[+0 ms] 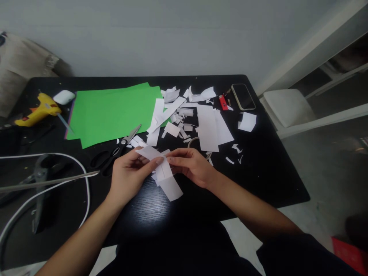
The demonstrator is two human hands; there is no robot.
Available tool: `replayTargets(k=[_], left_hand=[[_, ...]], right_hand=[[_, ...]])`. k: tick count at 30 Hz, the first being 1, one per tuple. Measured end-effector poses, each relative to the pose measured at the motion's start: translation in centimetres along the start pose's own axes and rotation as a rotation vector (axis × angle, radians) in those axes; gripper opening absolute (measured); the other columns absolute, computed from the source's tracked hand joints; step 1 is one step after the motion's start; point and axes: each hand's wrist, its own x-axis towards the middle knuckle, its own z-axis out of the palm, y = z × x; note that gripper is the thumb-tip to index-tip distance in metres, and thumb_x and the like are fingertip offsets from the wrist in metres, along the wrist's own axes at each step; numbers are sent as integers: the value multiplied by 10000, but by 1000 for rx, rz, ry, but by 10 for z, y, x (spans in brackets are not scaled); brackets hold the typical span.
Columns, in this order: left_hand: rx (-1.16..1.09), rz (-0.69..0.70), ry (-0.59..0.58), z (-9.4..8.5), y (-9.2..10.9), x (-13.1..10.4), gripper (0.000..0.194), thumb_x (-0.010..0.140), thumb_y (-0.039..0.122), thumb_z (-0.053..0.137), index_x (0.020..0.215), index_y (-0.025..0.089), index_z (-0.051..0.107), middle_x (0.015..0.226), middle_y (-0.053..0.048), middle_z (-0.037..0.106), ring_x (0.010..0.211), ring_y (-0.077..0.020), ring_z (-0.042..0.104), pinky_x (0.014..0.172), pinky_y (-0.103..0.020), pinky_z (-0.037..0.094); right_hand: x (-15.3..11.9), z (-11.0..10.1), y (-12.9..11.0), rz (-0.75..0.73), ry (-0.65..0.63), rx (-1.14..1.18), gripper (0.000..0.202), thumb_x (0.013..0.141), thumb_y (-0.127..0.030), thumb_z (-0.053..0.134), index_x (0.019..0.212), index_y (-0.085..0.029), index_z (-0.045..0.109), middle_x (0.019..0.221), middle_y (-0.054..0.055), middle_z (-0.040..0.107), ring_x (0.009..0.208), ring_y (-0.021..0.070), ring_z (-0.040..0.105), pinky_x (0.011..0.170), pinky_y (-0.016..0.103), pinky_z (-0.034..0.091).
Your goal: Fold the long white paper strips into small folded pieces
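A folded strip of white paper [169, 186] is held above the near part of the black table, slanting down to the right. My left hand [128, 172] grips it, with the thumb pressed on its face and the fingers behind. From the other side, my right hand [192, 165] pinches the strip's edge between thumb and forefinger; its other fingers curl underneath. Just beyond my left hand lie black-handled scissors [123, 142], blades pointing away to the right. White paper scraps [179, 119] are scattered behind both hands.
Green sheets [115, 111] lie at the back left, beside a yellow glue gun [43, 109] and a white case [64, 97]. Larger white paper [207, 128], a red lighter [223, 102] and a phone [243, 96] are to the right. A white cable [86, 184] loops at left.
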Motion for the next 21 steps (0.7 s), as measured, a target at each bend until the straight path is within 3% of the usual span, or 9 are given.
replayTargets(k=[21], left_hand=[[-43, 0, -45, 1, 0, 1, 182, 726, 327, 872, 780, 191, 764, 595, 32, 622, 502, -89, 510, 473, -204, 426]], right_hand=[[3, -6, 0, 114, -50, 51, 182, 708, -232, 934, 841, -204, 812, 826, -32, 778, 744, 97, 726, 789, 248, 602]])
